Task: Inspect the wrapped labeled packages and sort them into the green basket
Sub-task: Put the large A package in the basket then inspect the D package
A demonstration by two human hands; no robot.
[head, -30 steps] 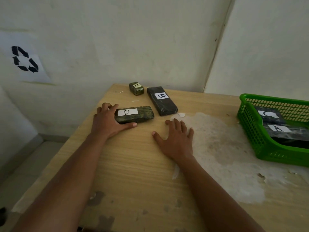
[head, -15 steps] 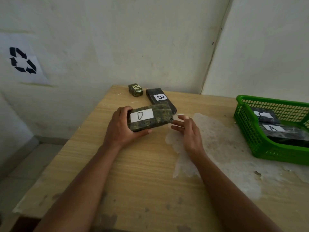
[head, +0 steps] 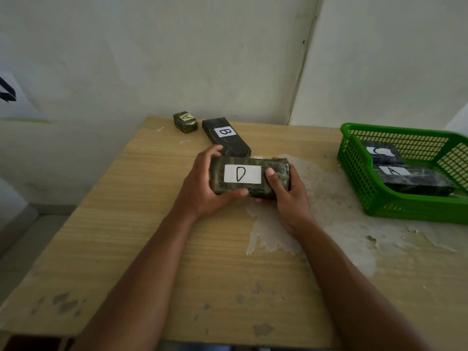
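green basket [head: 354, 173] sits at the right of the table [head: 152, 224] and holds two dark packages: package c [head: 382, 153] at the rear, large package a [head: 415, 178] in front. package d [head: 243, 174] is above the table, label up, left hand [head: 202, 183] and right hand [head: 286, 196] each grasping one end. package b [head: 226, 136] and small package a [head: 185, 122] lie near the far edge.

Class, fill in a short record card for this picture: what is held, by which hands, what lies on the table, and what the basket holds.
Held: package D, label facing up
Hands: left hand grips its left end; right hand grips its right end
On table: package B and small package A, near the far edge
In green basket: long package A and package C
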